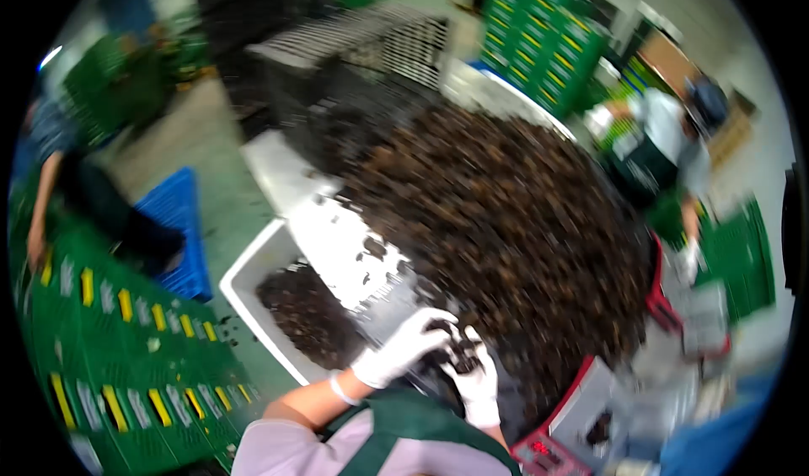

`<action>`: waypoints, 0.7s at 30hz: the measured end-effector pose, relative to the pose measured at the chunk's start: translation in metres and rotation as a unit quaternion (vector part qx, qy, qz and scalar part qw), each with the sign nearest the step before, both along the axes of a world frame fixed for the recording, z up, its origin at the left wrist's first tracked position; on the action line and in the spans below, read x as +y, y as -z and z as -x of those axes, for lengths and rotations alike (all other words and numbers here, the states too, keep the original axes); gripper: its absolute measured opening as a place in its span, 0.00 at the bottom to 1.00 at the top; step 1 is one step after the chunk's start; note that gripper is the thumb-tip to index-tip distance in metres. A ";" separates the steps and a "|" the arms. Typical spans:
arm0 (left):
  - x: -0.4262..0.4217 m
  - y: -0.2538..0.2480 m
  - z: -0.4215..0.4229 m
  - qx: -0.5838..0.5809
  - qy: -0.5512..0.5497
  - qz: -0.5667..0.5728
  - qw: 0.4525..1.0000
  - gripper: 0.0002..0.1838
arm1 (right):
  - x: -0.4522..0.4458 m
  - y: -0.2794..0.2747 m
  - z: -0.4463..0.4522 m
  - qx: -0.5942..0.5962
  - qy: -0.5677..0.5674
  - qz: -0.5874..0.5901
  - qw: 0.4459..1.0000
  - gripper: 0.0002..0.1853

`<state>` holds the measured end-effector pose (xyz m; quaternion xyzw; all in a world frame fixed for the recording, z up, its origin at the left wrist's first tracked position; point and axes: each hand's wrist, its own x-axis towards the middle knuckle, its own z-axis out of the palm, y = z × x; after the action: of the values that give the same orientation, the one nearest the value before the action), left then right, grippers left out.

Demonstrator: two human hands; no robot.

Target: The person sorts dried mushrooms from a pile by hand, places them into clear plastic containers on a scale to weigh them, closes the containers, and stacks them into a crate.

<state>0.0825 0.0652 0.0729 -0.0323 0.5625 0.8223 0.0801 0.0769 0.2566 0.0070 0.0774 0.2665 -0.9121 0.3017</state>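
So the small handful of dark pieces (461, 354) is nearly black, kinda lumpy and irregular, and it's pinched up between the left hand (406, 346) and right hand (477, 385). It sits right at the near edge of a huge loose heap (514, 231) of similar brown-to-black bits, all jumbled together and too blurry to pick out individually.

Packing or sorting workshop, wide table (472, 88) heaped with dark pieces (514, 223), stacked green crates (539, 42), scale (577, 417) with red digits (543, 451), co-worker (661, 118) in apron (639, 168) and gloves (598, 122), green floor (198, 134)
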 end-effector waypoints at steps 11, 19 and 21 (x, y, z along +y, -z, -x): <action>0.004 0.057 -0.011 0.308 -0.115 0.489 0.808 0.31 | -0.085 -0.011 0.026 -0.118 -0.143 0.116 0.976 0.23; -0.015 0.038 -0.051 0.152 -0.141 0.438 0.875 0.34 | -0.115 0.003 0.033 -0.120 -0.243 0.101 0.957 0.23; -0.012 0.039 -0.056 0.144 -0.140 0.481 0.853 0.34 | -0.120 0.006 0.031 -0.124 -0.261 0.100 0.952 0.23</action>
<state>0.1387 0.0527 0.0340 -0.0264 0.8826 0.4467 -0.1438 0.0457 0.1367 0.0012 0.0874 0.1447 -0.8069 0.5660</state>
